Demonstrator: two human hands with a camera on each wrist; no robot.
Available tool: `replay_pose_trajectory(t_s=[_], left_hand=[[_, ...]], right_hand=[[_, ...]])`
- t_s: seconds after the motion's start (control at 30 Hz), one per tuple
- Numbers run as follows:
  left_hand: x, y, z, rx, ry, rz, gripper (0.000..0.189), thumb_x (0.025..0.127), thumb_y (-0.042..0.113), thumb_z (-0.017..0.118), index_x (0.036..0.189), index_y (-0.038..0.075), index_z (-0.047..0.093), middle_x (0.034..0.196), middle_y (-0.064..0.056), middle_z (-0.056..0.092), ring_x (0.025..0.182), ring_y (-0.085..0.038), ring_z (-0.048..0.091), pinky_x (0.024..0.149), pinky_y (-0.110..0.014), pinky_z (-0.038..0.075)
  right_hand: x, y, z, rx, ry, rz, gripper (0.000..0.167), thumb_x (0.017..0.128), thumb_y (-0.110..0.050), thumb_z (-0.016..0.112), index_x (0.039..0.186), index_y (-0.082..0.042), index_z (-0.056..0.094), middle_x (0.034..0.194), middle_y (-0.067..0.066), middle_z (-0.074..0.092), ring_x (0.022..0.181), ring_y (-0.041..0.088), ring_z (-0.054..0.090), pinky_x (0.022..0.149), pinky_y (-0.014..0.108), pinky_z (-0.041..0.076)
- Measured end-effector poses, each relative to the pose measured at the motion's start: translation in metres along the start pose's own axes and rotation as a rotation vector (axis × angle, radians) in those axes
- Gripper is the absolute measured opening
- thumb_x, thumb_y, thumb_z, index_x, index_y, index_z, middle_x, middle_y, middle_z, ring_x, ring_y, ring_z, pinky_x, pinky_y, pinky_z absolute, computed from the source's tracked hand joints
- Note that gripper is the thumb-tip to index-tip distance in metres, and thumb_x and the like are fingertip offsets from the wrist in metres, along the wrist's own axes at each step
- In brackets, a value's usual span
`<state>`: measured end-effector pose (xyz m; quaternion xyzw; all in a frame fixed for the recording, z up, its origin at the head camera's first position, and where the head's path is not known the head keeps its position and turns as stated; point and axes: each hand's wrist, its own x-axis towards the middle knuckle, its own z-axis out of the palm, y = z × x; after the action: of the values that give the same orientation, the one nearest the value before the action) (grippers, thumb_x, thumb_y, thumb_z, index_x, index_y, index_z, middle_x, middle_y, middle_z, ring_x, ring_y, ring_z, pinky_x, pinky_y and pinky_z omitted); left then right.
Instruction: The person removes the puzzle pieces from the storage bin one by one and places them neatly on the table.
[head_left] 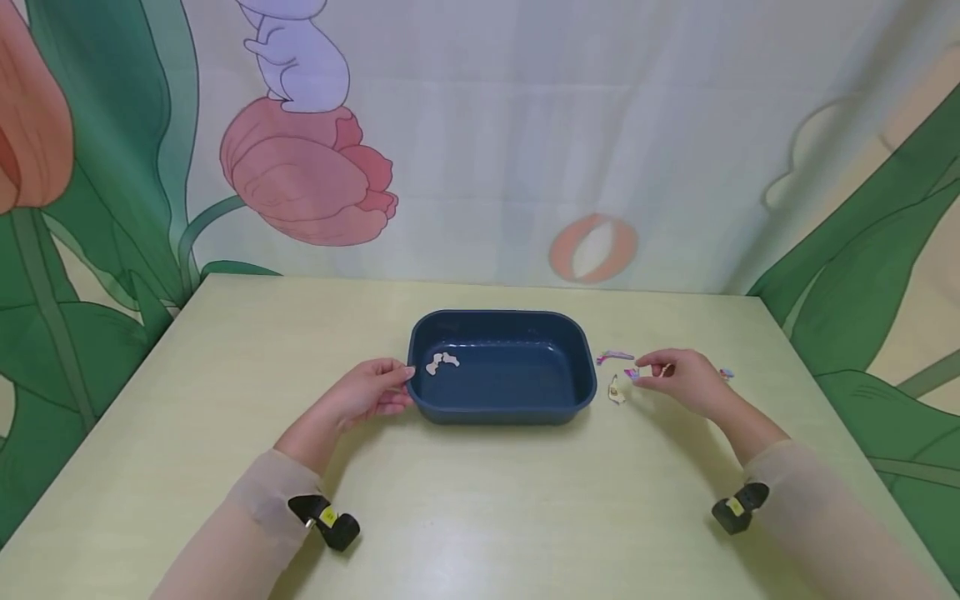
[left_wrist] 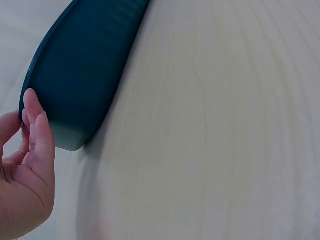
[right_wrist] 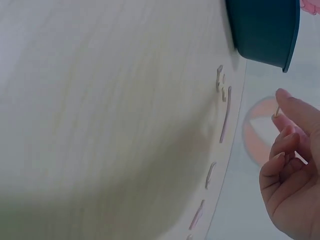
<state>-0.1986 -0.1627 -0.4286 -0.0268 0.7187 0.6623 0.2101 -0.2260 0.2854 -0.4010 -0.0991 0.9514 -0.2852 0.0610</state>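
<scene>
A dark blue rectangular basin (head_left: 502,414) stands on the table. At its left end my left hand (head_left: 370,389) grips the rim, thumb on top and fingers against the outer wall. Inside, toward the left, lie small pale flat cutout pieces (head_left: 432,367). Right of the basin, my right hand (head_left: 684,382) pinches a small thin flat piece (right_wrist: 277,111) between thumb and index finger, raised over the table. In the head view this piece looks pink, purple and blue. Beside it on the table are a long purple-pink piece (head_left: 617,355) and a yellowish piece (head_left: 616,390).
Another small colourful piece (head_left: 726,374) lies beyond the right hand, and the right wrist view shows several thin pieces (right_wrist: 197,215) in a row. Behind the light wooden table (head_left: 480,517) hangs a curtain (head_left: 480,142) printed with flowers.
</scene>
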Motion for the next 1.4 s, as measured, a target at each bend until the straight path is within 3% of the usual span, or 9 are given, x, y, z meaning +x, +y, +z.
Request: replay_pose_trajectory(t_s=[0.6, 0.93, 1.4], left_hand=[[-0.002, 0.0, 0.0, -0.035, -0.022, 0.009, 0.029, 0.097, 0.021, 0.051, 0.106, -0.007, 0.05, 0.076, -0.005, 0.06, 0.067, -0.014, 0.063, 0.063, -0.022, 0.053], [-0.003, 0.001, 0.001, -0.035, -0.015, 0.007, 0.03, 0.097, 0.021, 0.051, 0.108, -0.007, 0.049, 0.076, -0.005, 0.06, 0.067, -0.015, 0.063, 0.063, -0.023, 0.053], [-0.003, 0.0, 0.002, -0.036, -0.013, 0.011, 0.031, 0.097, 0.021, 0.052, 0.109, -0.008, 0.049, 0.077, -0.005, 0.06, 0.067, -0.015, 0.063, 0.064, -0.022, 0.053]], right_hand=[[-0.002, 0.034, 0.005, -0.016, -0.058, 0.107, 0.034, 0.084, -0.018, 0.07, 0.11, 0.002, 0.064, 0.079, 0.005, 0.05, 0.074, 0.021, 0.044, 0.058, 0.03, 0.036], [0.0, 0.033, 0.011, -0.027, -0.063, 0.066, 0.033, 0.083, -0.015, 0.07, 0.109, 0.003, 0.064, 0.078, 0.005, 0.05, 0.073, 0.02, 0.044, 0.059, 0.03, 0.036], [0.0, 0.027, 0.008, -0.005, -0.061, 0.103, 0.037, 0.086, -0.018, 0.068, 0.116, 0.001, 0.061, 0.082, 0.005, 0.051, 0.075, 0.022, 0.045, 0.059, 0.029, 0.037]])
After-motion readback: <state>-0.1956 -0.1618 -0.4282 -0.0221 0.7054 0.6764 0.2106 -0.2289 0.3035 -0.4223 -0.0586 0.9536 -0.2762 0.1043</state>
